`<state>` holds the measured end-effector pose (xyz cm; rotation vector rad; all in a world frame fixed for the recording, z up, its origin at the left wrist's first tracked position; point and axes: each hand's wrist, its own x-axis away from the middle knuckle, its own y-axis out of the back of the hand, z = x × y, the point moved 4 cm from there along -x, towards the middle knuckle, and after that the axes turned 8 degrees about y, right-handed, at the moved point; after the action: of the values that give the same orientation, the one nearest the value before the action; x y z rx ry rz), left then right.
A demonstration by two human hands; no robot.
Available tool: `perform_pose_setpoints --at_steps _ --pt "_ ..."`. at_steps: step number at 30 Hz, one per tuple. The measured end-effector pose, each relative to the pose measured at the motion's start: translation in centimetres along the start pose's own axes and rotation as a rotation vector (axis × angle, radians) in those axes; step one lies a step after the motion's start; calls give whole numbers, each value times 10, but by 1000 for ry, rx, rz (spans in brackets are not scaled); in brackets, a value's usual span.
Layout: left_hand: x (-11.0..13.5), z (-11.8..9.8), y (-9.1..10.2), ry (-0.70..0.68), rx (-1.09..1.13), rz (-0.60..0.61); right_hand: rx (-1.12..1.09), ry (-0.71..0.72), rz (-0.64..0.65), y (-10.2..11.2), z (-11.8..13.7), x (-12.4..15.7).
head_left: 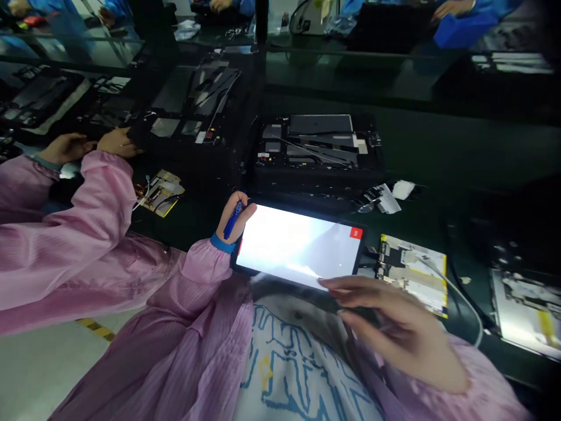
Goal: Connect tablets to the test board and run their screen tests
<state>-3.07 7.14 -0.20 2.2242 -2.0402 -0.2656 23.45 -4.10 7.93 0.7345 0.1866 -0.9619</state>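
A tablet [302, 245] with a bright white screen and a small red mark at its top right corner lies at the near edge of the dark bench. My left hand [234, 217] grips the tablet's left edge, its fingers closed round a blue pen [232, 221]. My right hand [394, 324] hovers at the tablet's lower right edge, fingers stretched out and spread, the fingertips close to the screen's bottom rim. A white cable [456, 292] runs past my right hand.
A black tray [318, 149] of tablet parts sits behind the tablet, another [193, 111] to its left. Circuit boards with yellow tape [416, 272] [160, 192] lie on both sides. A co-worker's hands [94, 145] in pink sleeves work at left. People in blue sit across.
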Motion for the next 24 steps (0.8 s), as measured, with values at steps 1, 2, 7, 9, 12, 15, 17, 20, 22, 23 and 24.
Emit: perform_pose_setpoints --at_steps 1,2,7,9,12,15,17,20,22,23,24 --pt "0 0 0 -6 -7 -3 -36 19 55 -12 4 -5" --pt "-1 -1 0 -7 -11 -4 -70 29 107 -23 6 -8" --pt "-1 0 -1 15 -17 2 -228 81 373 -60 17 -11" --pt "-2 1 -1 17 -19 -5 -243 98 407 -63 21 -10" --pt "-2 2 -1 15 -18 -7 -218 138 301 -56 19 -10" --pt "-3 4 -2 28 0 1 -236 65 -71 -31 0 -8" --pt "-3 5 -3 39 16 6 -343 -37 -381 -6 -23 -5" --pt "-2 6 -3 40 38 2 -521 -116 -724 36 -60 -2" --pt "-2 7 -4 48 44 5 -533 -205 -812 63 -81 -4" --pt "-2 8 -4 54 47 8 -522 -254 -864 76 -90 -4" --pt "-2 8 -4 60 50 12 -527 -294 -890 88 -97 -6"
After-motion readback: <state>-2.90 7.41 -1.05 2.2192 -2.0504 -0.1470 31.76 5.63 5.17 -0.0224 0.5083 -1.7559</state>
